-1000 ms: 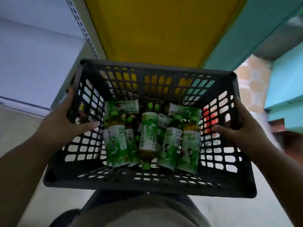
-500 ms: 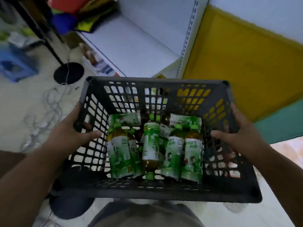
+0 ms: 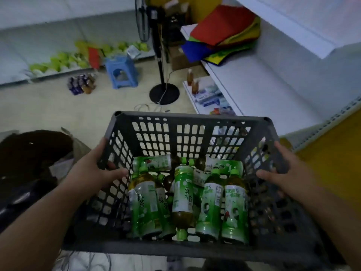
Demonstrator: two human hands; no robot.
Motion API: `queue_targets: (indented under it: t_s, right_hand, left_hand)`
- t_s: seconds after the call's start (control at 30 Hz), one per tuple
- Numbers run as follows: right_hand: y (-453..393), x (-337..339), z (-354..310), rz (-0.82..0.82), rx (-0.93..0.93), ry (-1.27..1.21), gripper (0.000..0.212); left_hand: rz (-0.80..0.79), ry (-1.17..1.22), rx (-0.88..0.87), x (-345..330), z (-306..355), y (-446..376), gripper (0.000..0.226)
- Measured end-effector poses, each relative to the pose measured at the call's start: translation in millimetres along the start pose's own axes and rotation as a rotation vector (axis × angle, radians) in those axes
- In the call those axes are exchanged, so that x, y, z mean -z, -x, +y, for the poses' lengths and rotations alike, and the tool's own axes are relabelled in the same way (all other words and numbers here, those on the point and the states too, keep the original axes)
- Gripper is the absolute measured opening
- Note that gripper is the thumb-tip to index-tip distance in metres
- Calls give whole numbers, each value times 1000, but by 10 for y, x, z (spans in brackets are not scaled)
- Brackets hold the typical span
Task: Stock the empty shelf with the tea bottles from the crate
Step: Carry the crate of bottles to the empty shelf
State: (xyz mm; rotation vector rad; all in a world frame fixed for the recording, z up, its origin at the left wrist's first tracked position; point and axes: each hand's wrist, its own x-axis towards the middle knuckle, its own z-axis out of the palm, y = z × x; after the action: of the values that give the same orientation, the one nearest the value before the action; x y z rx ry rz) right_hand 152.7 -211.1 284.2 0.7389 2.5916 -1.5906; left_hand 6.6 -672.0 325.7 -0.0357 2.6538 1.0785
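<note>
Head view: pale floor ahead, with a black fan stand planted on its round base and a white cable trailing from it just beyond the crate's far rim. Left of the stand, a blue plastic stool; beside that, a shrink-wrapped pack of dark bottles on the floor, backed by low white shelving with yellow-green packets. To the right, a white shelf, largely bare, with coloured folded sheets stacked at its far end and two brown bottles on a lower tier. Dark bags heaped at the left. In the foreground, a dark grey lattice crate, lifted clear of the floor, near the white shelf but apart from it. Left hand wrapped round the crate's left rim, thumb inside on the wall; right hand gripping the right rim likewise. Inside, green-labelled tea bottles lying loose on the bottom, most lengthwise, two crosswise at the back.
</note>
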Motion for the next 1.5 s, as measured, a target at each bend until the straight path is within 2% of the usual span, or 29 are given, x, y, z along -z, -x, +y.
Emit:
queue_targets:
  t_s: [0.13,0.27,0.47,0.67,0.8,1.0,1.3,1.4,1.5]
  right_hand:
    - [-744,-270,-253,-76,32,74,117]
    - [-1552,-458,-657,-186,116,158,129]
    - [-2678,-947,-1555,-251,211,209,107]
    - [-3690,-1582,-2287,-277,268,221,112]
    - [-4335,-1862,-2712,-277,235,229,115]
    - [-5634,-2339,-3431,-365,283,246,119]
    - [-7542,-3466,-4973,-556,395,249,121]
    - [-7994,-4015,-5544,-603,481,306,122]
    - [-8372,-4615,-5970,-653,521,305,124]
  left_hand:
    - [50,14,127,143,-107,-305,123]
    - [116,66,196,277,-128,-639,123]
    - [242,183,260,529,-326,-1281,122]
    - [271,255,312,946,-585,-2314,124]
    - [274,253,309,1338,-521,-3062,120]
    - [338,292,361,1692,-405,-4125,123]
    - [539,296,501,2457,-307,-5401,119]
    - [578,340,525,2750,-453,-5751,112]
    - [634,380,551,3057,-686,-6131,117]
